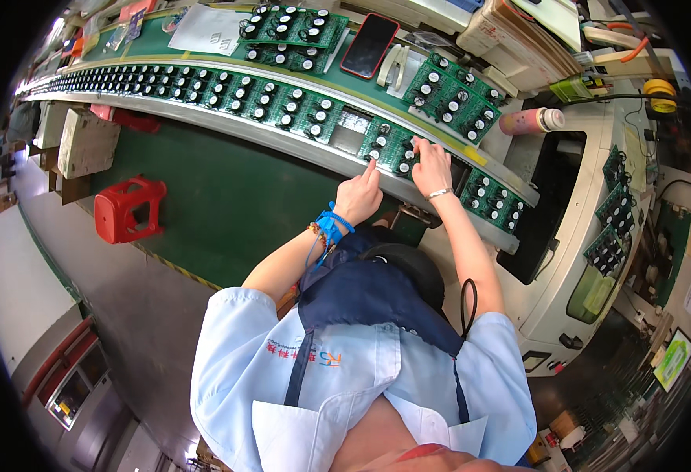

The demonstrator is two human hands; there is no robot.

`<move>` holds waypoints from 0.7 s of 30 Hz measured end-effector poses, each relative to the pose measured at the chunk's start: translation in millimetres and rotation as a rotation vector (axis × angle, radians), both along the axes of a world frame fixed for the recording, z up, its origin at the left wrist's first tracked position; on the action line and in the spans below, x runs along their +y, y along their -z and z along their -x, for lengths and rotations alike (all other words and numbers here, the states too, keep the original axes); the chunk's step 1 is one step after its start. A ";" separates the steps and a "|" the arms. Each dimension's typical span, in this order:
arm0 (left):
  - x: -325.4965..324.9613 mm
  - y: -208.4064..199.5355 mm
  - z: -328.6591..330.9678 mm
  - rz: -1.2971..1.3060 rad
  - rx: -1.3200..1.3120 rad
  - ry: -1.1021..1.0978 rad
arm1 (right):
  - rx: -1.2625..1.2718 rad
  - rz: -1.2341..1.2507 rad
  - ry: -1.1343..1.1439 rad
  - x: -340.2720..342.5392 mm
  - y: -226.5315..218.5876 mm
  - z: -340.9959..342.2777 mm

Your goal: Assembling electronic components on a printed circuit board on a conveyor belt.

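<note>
A green circuit board [391, 143] carrying round white-topped black components lies on the conveyor line in front of me. My left hand [360, 195] reaches to its near edge, the index finger stretched out against a white-topped component and the other fingers partly curled. At the board's right side, my right hand [432, 169] has its fingers bent together over the edge components. Whatever lies between those fingertips is hidden. Right of this hand, another populated board [491, 201] sits on the line.
A long row of similar boards [235, 98] runs left along the conveyor. Behind it are stacked boards [294, 27], a phone [370, 46], more boards [454, 96] and a pink bottle [532, 121]. A white machine [589, 197] stands right; a red stool [130, 209] stands left.
</note>
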State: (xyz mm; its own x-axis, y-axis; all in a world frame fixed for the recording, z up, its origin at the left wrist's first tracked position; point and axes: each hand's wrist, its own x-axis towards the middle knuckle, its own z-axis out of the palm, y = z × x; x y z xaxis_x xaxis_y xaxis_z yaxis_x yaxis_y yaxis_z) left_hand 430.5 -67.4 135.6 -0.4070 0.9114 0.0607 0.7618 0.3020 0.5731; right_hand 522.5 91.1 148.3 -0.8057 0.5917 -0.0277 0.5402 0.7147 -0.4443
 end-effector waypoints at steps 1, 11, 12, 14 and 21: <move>0.3 -0.5 -0.3 0.000 -0.003 -0.004 | 0.038 0.009 -0.042 -2.3 -5.7 2.0; -6.0 -3.8 13.6 -0.214 -0.029 -0.095 | -0.067 0.074 -0.174 -17.2 7.8 24.8; -8.2 -3.9 16.1 -0.228 -0.032 -0.103 | -0.088 0.091 -0.173 -16.2 6.7 25.2; -11.7 -3.5 21.7 -0.234 -0.037 -0.132 | -0.027 0.073 -0.176 -11.5 6.9 26.5; -21.8 2.3 55.8 -0.221 0.115 -0.260 | -0.075 0.043 -0.089 11.0 16.8 22.6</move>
State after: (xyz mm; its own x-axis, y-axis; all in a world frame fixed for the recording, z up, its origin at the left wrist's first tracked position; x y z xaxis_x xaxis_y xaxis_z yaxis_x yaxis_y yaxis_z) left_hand 374.7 -89.2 133.3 -0.6022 0.7382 0.3040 0.7394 0.3721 0.5612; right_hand 499.9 102.1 131.5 -0.8496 0.5149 -0.1140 0.5085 0.7425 -0.4361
